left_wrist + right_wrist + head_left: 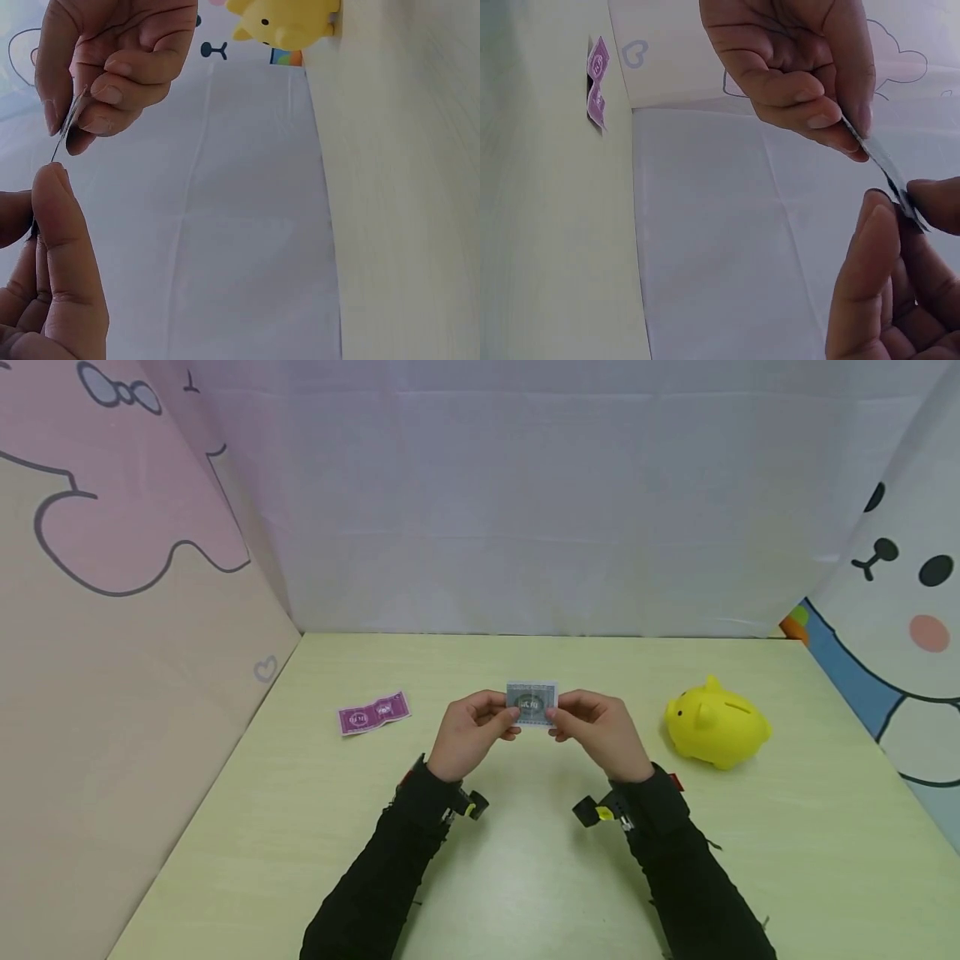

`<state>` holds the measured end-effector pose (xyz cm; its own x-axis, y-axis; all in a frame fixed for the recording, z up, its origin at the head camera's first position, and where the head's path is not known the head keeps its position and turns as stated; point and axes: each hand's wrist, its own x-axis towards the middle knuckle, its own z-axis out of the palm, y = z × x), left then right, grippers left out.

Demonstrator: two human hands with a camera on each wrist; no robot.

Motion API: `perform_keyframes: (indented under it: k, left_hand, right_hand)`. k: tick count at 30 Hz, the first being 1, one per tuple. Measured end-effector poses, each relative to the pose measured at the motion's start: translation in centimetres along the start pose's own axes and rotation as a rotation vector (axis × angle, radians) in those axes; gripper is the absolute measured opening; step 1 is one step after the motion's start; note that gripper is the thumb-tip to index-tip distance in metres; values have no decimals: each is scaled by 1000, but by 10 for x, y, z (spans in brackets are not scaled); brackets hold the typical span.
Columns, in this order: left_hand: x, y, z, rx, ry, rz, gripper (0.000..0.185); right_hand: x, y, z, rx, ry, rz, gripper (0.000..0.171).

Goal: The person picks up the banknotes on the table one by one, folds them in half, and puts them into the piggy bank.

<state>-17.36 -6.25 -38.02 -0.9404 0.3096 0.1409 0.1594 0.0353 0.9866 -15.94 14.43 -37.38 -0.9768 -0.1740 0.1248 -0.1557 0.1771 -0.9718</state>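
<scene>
Item 1: grey play banknote point(532, 703), folded small. I see it held up above the middle of the green table point(525, 877), printed face toward the head camera, clear of the tabletop.

Item 2: left hand point(471, 732). I note thumb and fingertips pinching the note's left edge; black sleeve, wrist camera strapped on. In the left wrist view the note shows edge-on as a thin line between the two hands.

Item 3: right hand point(600, 732). I log it pinching the note's right edge between thumb and curled fingers, level with the left hand and just beside it.

Item 4: purple play banknote point(373, 712). Lies flat and slightly creased on the table, left of the hands and well apart from them.

Item 5: yellow piggy bank point(716, 722). Stands on the table to the right of the right hand, near it but not touching; slot on top.
</scene>
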Motion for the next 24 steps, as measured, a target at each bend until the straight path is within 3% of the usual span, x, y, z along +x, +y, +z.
perform_keyframes:
  k: [12, 24]
  left_hand:
    - [-1, 2, -1, -3, -28, 21, 23]
    - [-4, 11, -2, 46, 47, 30, 21]
  right_hand:
    - [0, 1, 1, 13, -8, -4, 22]
    - [0, 0, 1, 11, 33, 4, 22]
